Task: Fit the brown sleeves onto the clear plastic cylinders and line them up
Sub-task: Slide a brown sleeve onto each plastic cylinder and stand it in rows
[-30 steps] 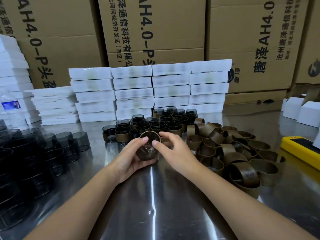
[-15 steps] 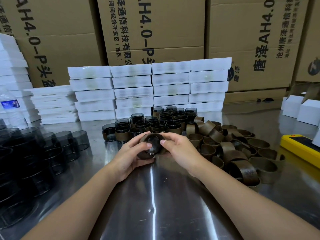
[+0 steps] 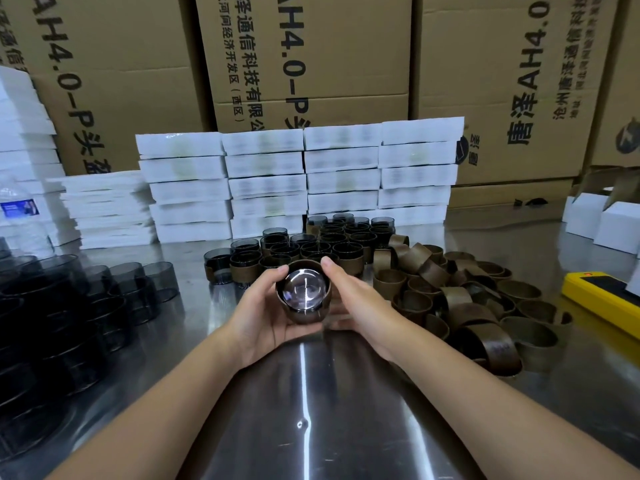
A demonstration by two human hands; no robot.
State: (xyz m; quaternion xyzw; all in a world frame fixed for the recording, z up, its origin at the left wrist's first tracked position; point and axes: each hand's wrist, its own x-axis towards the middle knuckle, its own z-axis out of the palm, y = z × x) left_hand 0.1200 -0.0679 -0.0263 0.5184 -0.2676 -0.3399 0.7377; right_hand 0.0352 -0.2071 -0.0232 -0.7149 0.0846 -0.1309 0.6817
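Both hands hold one clear cylinder [image 3: 302, 289] with a brown sleeve [image 3: 304, 315] wrapped round its wall, tipped so its glossy base faces me. My left hand [image 3: 258, 308] cups it from the left and below. My right hand [image 3: 356, 299] grips it from the right, thumb on the top rim. Behind them stand rows of sleeved cylinders [image 3: 311, 249]. A heap of loose brown sleeves [image 3: 464, 299] lies on the right. Bare clear cylinders [image 3: 69, 299] are piled at the left.
The work happens on a shiny steel table [image 3: 311, 410]. Stacks of white flat boxes [image 3: 298, 181] and big cardboard cartons [image 3: 304, 57] stand behind. A yellow device [image 3: 602, 299] lies at the right edge, small white boxes [image 3: 602, 223] beyond it, a water bottle [image 3: 20, 216] far left.
The cylinder has been turned in both hands from lying on its side with the opening visible to showing its glossy base towards me. The hands shifted slightly nearer.
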